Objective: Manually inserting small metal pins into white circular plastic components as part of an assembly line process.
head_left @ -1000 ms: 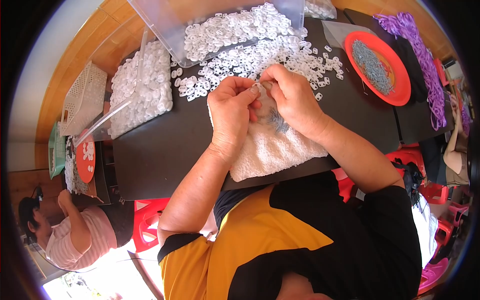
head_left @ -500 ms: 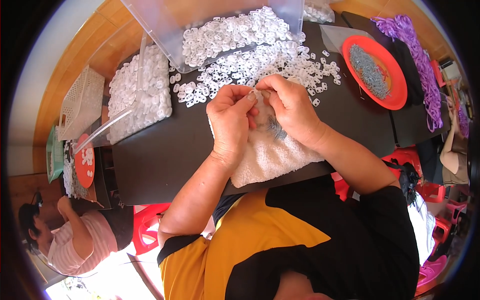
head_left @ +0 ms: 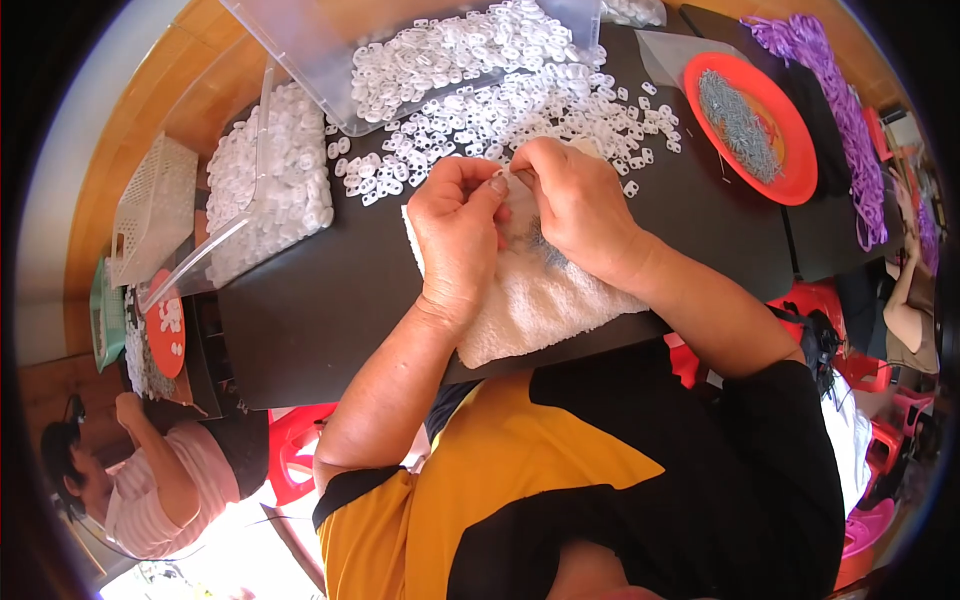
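Note:
Both hands meet above a folded cream towel (head_left: 530, 325) on the dark table. The fingers of my left hand (head_left: 455, 230) are pinched together, with a bit of something small and whitish at their tips. Right beside it, my right hand (head_left: 575, 210) is also closed in a pinch, its fingertips almost touching the left ones. What it holds is hidden behind the curled fingers. A small heap of thin grey metal pieces (head_left: 545, 246) lies on the towel, partly covered by my right hand. Just beyond my hands spread many loose white plastic pieces with holes (head_left: 470, 125).
A tipped clear plastic bin (head_left: 310, 60) spills white pieces. Another clear bin (head_left: 225, 240) of them stands left. At right are a red plate (head_left: 797, 170) with grey metal pieces and purple cord (head_left: 855, 170). A person (head_left: 165, 480) sits at far left, near an orange-red plate (head_left: 160, 340).
The view has shifted slightly, and the table's contents sit a little higher in it. My right fingers have curled in more, hiding the thumb. Both hands stay close together over the towel.

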The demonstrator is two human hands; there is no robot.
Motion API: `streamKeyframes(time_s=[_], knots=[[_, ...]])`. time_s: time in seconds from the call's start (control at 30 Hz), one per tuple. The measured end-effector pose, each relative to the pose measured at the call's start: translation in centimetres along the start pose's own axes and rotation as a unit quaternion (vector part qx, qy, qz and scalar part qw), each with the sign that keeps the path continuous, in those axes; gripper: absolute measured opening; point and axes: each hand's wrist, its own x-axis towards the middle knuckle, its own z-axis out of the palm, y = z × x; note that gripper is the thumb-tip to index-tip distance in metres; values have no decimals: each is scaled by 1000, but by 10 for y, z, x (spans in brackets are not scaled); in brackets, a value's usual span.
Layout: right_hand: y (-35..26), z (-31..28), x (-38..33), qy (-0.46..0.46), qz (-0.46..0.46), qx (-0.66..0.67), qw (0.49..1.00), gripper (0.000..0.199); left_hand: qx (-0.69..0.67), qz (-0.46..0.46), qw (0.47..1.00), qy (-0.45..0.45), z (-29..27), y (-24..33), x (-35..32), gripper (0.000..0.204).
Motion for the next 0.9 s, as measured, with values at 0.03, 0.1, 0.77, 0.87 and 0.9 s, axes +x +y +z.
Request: streamKeyframes(time_s=[0.03, 0.1, 0.77, 0.87, 0.9], knots=[[1, 1, 0, -1, 1, 2, 1000, 16, 1, -3, 1000, -1, 0, -1, 0, 4], [3, 1, -1, -2, 4, 5, 1000, 16, 10, 14, 1000, 1, 1, -1, 0, 3], [0, 7, -6, -12, -9, -74, 997, 17, 116, 107, 987, 35, 3, -20, 4, 3], [0, 8, -6, -13, -6, -71, 997, 18, 88, 94, 991, 31, 2, -17, 3, 5], [0, 8, -6, -15, -4, -71, 997, 18, 79, 91, 992, 26, 2, -17, 4, 5]])
